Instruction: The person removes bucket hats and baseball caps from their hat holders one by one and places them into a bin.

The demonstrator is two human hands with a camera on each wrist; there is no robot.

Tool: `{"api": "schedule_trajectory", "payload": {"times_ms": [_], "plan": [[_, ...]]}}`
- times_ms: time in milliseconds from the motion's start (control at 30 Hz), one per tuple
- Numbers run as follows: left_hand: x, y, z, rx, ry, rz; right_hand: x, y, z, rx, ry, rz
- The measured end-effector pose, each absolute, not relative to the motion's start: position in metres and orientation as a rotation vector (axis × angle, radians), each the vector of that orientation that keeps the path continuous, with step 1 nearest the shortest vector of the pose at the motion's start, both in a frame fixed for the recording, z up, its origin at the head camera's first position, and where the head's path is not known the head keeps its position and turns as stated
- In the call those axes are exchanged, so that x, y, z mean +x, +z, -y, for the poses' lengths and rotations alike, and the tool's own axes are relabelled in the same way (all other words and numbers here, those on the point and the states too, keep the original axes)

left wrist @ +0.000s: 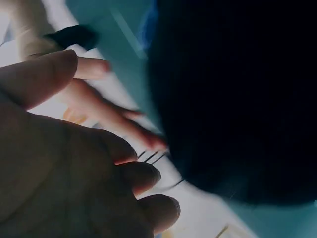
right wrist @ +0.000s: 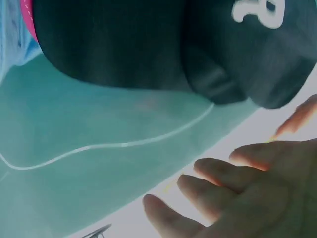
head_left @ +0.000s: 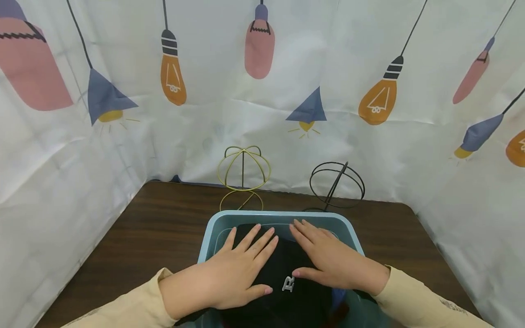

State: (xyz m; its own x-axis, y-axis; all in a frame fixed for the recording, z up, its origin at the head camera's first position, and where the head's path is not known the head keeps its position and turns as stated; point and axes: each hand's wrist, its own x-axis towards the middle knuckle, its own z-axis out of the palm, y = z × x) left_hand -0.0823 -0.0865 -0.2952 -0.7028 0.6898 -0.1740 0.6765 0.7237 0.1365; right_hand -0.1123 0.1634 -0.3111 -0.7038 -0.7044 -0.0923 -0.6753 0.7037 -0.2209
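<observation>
A black cap (head_left: 305, 303) with a white letter R on its front lies in a blue-green plastic basin (head_left: 283, 213). Over the cap's left side my left hand (head_left: 239, 273) is spread, palm down, its fingers apart and pointing away from me. My right hand (head_left: 330, 262) hovers on the other side, fingers straight, with the thumb overlapping the letter in the head view. In the right wrist view the cap's brim (right wrist: 119, 44) shows beyond the right fingers (right wrist: 213, 198), and nothing is held there. The left wrist view shows the left palm apart from the dark cap (left wrist: 237, 99).
Light blue fabric (right wrist: 15, 44) and a pink edge (right wrist: 28, 20) show beside the brim. Behind the basin stand a gold wire stand (head_left: 243, 189) and a black wire stand (head_left: 337, 184) on the dark wooden table (head_left: 164, 228). A lamp-patterned curtain (head_left: 213, 91) hangs behind.
</observation>
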Motion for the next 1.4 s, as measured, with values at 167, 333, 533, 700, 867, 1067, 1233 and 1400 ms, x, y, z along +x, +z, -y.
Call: {"api": "schedule_trajectory", "payload": {"times_ms": [167, 333, 533, 700, 867, 1067, 1233, 1400], "plan": [[-0.097, -0.310, 0.071, 1.038, -0.153, -2.710, -0.106, -0.318, -0.153, -1.089, -0.128, -2.645], [-0.115, -0.330, 0.057, 0.890, -0.247, -2.618, -0.111, -0.329, -0.141, -1.014, -0.009, -2.580], [-0.135, -0.370, 0.049, 0.762, -0.093, -2.509, -0.121, -0.344, -0.135, -0.798, -0.013, -2.493], [-0.142, -0.391, 0.047, 0.739, -0.085, -2.499, -0.128, -0.355, -0.130, -0.653, -0.034, -2.418], [-0.145, -0.402, 0.044, 0.717, -0.135, -2.492, -0.130, -0.361, -0.123, -0.585, 0.023, -2.382], [-0.149, -0.415, 0.039, 0.698, -0.175, -2.485, -0.132, -0.372, -0.118, -0.537, 0.115, -2.373], [-0.151, -0.422, 0.037, 0.677, -0.185, -2.489, -0.135, -0.381, -0.115, -0.514, 0.150, -2.371], [-0.152, -0.403, 0.034, 0.661, -0.224, -2.487, -0.142, -0.376, -0.114, -0.538, 0.152, -2.366]]}}
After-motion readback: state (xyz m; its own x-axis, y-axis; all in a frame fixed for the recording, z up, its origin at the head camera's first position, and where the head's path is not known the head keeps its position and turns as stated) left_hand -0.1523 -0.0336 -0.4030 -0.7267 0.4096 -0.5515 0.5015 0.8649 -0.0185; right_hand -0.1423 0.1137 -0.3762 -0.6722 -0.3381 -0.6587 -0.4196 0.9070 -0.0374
